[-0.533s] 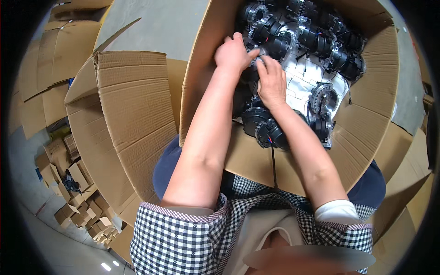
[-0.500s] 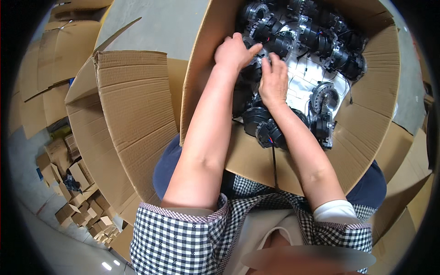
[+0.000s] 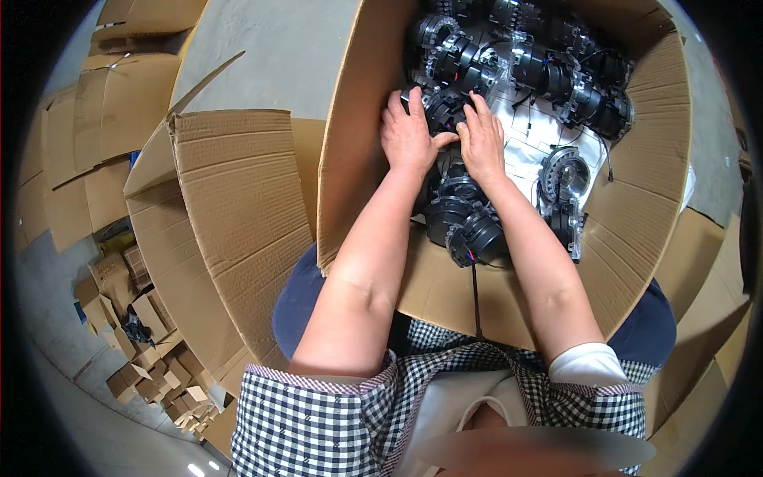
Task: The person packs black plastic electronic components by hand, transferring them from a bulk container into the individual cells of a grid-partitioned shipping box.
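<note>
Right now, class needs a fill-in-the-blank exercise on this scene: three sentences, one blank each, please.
1. Both hands rest on black round parts inside a large ____ box.
2. The left hand and right hand lie ____ each other.
3. The person's top has a ____ pattern.

Missing words: cardboard; beside; checked

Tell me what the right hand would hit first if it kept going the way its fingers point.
The right hand points up the picture, deeper into the cardboard box. Just ahead of its fingers lie more black round parts, probably met first; depth is hard to judge.
</note>
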### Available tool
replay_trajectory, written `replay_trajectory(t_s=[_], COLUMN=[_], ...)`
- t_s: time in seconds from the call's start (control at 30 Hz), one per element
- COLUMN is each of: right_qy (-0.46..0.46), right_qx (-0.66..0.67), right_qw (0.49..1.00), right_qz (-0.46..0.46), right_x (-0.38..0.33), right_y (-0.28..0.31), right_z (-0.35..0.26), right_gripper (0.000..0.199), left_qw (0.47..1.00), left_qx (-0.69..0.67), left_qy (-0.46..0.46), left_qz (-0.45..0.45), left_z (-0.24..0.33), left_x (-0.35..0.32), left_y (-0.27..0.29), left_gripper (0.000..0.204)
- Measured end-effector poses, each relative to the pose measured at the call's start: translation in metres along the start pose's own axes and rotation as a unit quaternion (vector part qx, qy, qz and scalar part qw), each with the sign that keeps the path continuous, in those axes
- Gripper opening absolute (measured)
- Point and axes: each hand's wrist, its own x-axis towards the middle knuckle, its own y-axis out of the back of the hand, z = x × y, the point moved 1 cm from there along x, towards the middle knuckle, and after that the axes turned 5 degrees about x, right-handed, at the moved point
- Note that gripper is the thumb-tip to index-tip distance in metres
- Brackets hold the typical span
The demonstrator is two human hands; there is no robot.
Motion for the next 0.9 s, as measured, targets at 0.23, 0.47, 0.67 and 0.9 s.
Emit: replay_trajectory(t_s=[0.23,0.47,0.67,0.9], right_qy=[-0.082,-0.292,-0.175,-0.252], right_qx=[-0.026,0.011,0.092,-0.255], right_qw=[0.985,0.950,0.963,0.933], right_qz=[0.152,0.108,0.182,-0.019], right_x=[0.030,0.051,0.062,0.094], right_y=[-0.012,-0.007,0.011,0.038], right_z=[-0.010,0.007,0.024,0.002], right_gripper=[0.051,0.065,0.064,0.079], left_qw=[0.999,0.995,0.993,0.996], left_qx=[0.021,-0.026,-0.008,-0.010], left_qy=[-0.024,-0.068,-0.068,-0.028], left_qz=[-0.004,0.064,0.097,0.088], left_z=[-0.005,-0.003,-0.002,0.002], left_x=[-0.009,-0.009,-0.006,-0.006], left_y=[-0.012,-0.018,-0.018,-0.018], left_gripper=[0.105,0.106,0.108,0.108])
